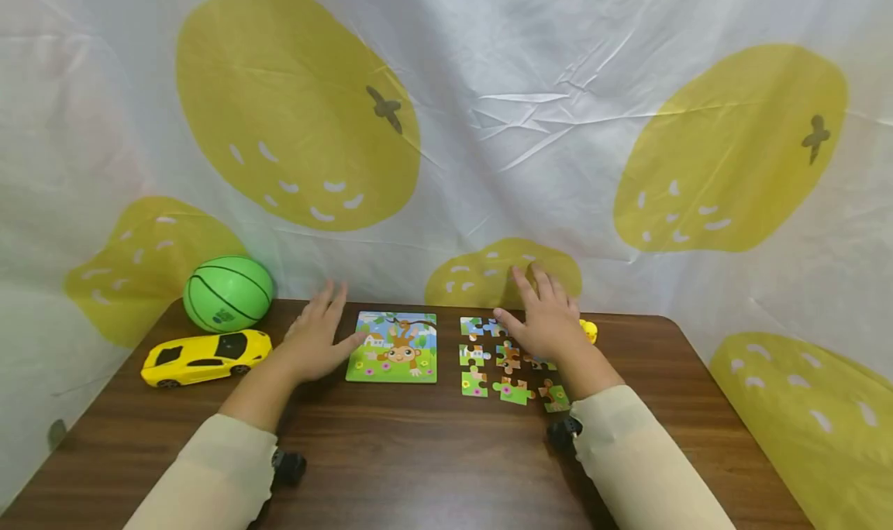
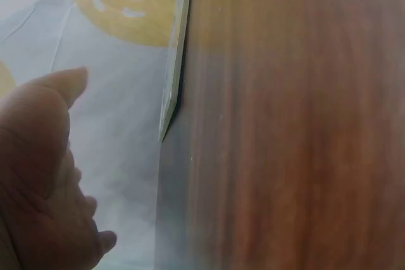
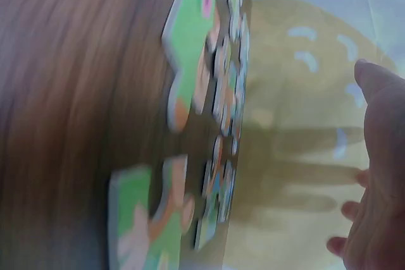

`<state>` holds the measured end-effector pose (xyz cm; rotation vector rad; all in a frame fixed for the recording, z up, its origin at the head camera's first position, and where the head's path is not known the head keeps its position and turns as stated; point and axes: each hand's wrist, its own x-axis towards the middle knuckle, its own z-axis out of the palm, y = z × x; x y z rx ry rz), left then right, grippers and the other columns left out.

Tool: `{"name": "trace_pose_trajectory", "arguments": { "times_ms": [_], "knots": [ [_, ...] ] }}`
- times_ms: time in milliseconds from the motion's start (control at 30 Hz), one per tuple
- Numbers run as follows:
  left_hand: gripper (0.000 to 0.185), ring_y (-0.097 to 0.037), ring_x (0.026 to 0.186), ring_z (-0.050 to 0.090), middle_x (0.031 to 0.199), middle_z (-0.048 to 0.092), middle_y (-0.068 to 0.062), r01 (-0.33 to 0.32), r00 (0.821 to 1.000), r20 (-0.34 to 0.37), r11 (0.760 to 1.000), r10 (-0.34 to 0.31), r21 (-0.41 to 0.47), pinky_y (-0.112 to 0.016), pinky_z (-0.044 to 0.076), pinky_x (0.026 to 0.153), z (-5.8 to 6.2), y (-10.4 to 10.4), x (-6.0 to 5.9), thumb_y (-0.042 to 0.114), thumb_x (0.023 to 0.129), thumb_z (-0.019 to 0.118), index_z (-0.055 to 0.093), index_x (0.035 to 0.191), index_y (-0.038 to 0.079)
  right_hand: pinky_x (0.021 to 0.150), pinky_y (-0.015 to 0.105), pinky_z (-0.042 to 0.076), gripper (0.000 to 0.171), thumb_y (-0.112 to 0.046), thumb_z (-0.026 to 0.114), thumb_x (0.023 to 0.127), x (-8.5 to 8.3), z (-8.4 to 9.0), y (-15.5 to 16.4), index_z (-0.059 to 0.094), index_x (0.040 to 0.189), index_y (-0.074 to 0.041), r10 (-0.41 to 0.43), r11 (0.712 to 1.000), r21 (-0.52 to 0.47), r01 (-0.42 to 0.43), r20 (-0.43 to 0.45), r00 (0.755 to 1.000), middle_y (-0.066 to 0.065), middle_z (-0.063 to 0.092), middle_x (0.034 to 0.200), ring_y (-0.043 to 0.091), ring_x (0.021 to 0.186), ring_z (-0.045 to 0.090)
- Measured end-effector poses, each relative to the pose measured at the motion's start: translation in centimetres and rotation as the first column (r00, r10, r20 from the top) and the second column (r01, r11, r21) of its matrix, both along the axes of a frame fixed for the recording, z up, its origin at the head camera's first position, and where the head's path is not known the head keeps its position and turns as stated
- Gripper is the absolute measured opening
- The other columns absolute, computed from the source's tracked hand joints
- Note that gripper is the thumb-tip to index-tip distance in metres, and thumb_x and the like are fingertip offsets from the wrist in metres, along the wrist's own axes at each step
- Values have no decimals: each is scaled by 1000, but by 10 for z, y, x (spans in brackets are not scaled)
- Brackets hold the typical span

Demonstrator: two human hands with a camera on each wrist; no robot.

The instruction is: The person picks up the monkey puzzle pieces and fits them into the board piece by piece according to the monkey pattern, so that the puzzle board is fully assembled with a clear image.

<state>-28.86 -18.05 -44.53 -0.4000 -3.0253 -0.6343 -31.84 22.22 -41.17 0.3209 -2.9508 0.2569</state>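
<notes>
A square monkey picture board (image 1: pixel 398 369) lies flat on the brown table; its thin edge (image 2: pixel 180 49) shows in the left wrist view. Just left of it, my left hand (image 1: pixel 317 338) hovers with fingers spread, the thumb overlapping the board's left side in the head view. To the right, loose jigsaw pieces (image 1: pixel 474 383) are laid out in spaced rows. My right hand (image 1: pixel 551 321) is held over their right part with fingers extended, hiding some of them. In the right wrist view, pieces (image 3: pixel 190 49) lie flat below that hand. Neither hand holds anything.
On the left, a yellow toy car (image 1: pixel 206 358) stands in front of a green ball (image 1: pixel 228 293). A small yellow toy (image 1: pixel 589 331) peeks out behind the right hand. A white curtain (image 1: pixel 488 158) with yellow fruit prints hangs behind the wooden table (image 1: pixel 418 452).
</notes>
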Motion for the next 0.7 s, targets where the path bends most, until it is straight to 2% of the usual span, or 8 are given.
{"name": "trace_pose_trajectory", "arguments": {
  "times_ms": [200,333,433,567,700],
  "knots": [
    [93,-47,151,8,168,-1,-16,92,990,106,995,-95,33,-70,17,115,-8,-2,4,55,94,57,4,161,15,116,65,22,81,-67,43,95,-4,-3,-17,2,159,-39,104,991,-84,-102,21,994,6,16,167,41,150,21],
    [94,-46,152,10,168,0,-14,145,974,172,988,-150,44,-70,17,115,-11,0,6,55,93,60,10,160,15,118,62,23,80,-63,49,95,-9,-8,-22,7,159,-38,160,979,-133,-153,46,986,2,21,166,35,151,23],
    [93,-43,152,13,169,1,-10,158,963,214,987,-163,43,-72,17,114,-10,1,9,58,91,61,14,160,18,118,59,26,78,-57,55,95,-14,-12,-23,13,158,-39,198,965,-195,-178,88,976,-1,25,164,31,151,25],
    [89,-44,152,15,169,6,-8,169,958,231,985,-171,28,-76,15,111,-9,1,13,60,91,59,19,160,20,115,57,33,74,-50,61,94,-22,-18,-22,24,157,-36,243,943,-269,-197,150,958,0,30,162,30,149,31],
    [83,-43,152,15,168,13,-7,181,960,213,983,-180,14,-76,15,111,-10,1,15,56,93,58,23,159,19,113,58,35,71,-40,67,94,-31,-21,-21,32,155,-31,259,930,-316,-187,204,944,3,33,161,32,147,33]
  ]
}}
